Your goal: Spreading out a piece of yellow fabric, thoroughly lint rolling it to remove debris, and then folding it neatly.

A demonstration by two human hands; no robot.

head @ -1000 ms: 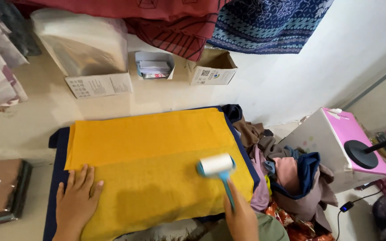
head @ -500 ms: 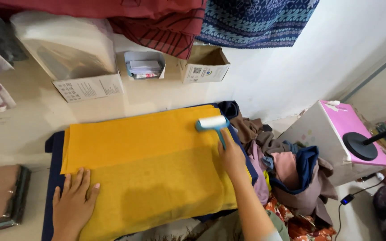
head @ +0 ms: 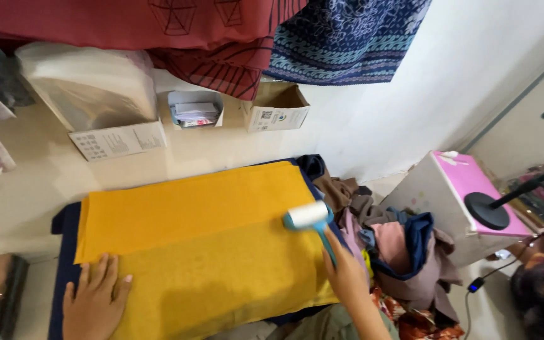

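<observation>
The right hand [head: 347, 274] grips the teal handle of a white-drum lint roller [head: 308, 215], fingers closed round it; the drum rests on the mustard-yellow folded cloth [head: 203, 245] at its three o'clock edge. The left hand [head: 96, 302] presses flat on the cloth at seven o'clock, fingers spread wide. A heap of mixed garments [head: 398, 252] lies just beside the cloth at three o'clock.

Evenly bright, soft daylight. Faint shadow on the yellow cloth [head: 203, 252] near its front edge. Mild glare on the white wall [head: 410, 107]. Slight motion blur; bent lines toward frame edges.
</observation>
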